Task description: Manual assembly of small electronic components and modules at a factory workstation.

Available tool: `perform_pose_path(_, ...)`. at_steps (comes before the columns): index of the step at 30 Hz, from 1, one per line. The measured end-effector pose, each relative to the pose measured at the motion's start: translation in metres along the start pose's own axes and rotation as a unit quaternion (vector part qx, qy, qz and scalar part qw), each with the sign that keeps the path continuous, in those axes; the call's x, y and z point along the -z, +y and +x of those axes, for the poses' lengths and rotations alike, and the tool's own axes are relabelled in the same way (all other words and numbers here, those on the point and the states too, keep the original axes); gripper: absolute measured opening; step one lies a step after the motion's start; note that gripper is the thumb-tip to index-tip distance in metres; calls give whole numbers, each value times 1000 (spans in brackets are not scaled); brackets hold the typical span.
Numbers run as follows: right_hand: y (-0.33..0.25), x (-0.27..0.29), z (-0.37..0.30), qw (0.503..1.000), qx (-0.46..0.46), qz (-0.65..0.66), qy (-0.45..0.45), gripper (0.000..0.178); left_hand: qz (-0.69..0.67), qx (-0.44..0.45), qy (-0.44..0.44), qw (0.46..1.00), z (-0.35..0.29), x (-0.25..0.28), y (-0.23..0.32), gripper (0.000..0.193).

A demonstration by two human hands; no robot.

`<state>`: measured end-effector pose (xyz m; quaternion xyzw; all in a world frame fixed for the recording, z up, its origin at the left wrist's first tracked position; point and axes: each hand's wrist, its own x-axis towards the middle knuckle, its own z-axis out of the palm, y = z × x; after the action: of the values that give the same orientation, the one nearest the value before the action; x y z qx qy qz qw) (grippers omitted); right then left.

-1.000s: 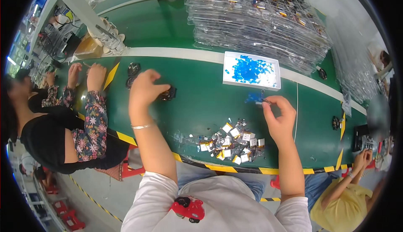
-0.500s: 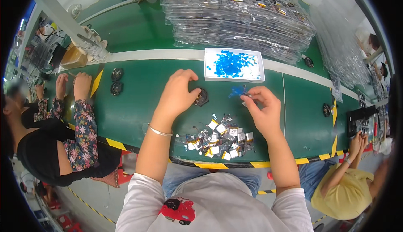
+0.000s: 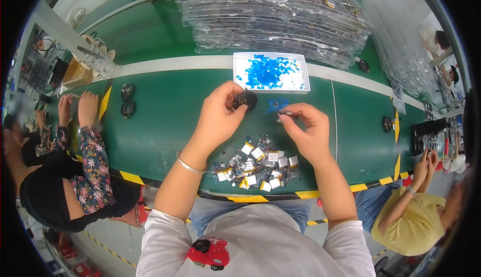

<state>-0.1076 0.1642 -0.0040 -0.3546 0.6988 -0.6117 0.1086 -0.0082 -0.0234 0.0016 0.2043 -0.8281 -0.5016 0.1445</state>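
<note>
My left hand is closed on a round black watch-like housing, thumb along its near edge. Just to the right, my right hand pinches a small dark electronic part between thumb and fingers; its exact kind is too small to tell. Bits of blue film lie on the green table beyond that part. Nearer me, between my forearms, is a loose pile of small silver batteries mixed with little circuit parts.
A white box of blue film pieces stands beyond my hands. Behind it rise stacked clear trays of parts. Two black housings lie at left, another at right. People sit on both sides. Striped tape edges the table.
My left hand has taken the black housing up off the table and turned it. My right hand has moved slightly left with its part, and the blue film now lies apart from my fingers.
</note>
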Motion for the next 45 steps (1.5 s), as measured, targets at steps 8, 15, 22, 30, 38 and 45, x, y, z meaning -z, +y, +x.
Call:
perform_pose_path(8, -16, -7, -5, 999, 21, 22, -16, 14, -412, 92, -58, 905, -9, -22, 11, 18)
perform_pose_path(15, -17, -8, -1, 996, 79, -31, -3, 17, -340, 36, -100, 934, -17, -26, 19, 17)
perform_pose_path(22, -18, -9, -2, 999, 38, -2, -10, 17, -273, -3, -77, 959, -19, -29, 15, 19)
perform_pose_path(30, -18, -13, -2, 993, 99, -68, 10, 17, -278, -5, -81, 957, -21, -28, 17, 19)
perform_pose_path(38, -20, -10, -1, 990, 105, -99, 5, 16, -246, -83, -50, 965, -19, -32, 5, 21)
perform_pose_path(45, -20, -6, -3, 999, 17, -36, -19, 16, -276, 62, -93, 955, -20, -23, 22, 20)
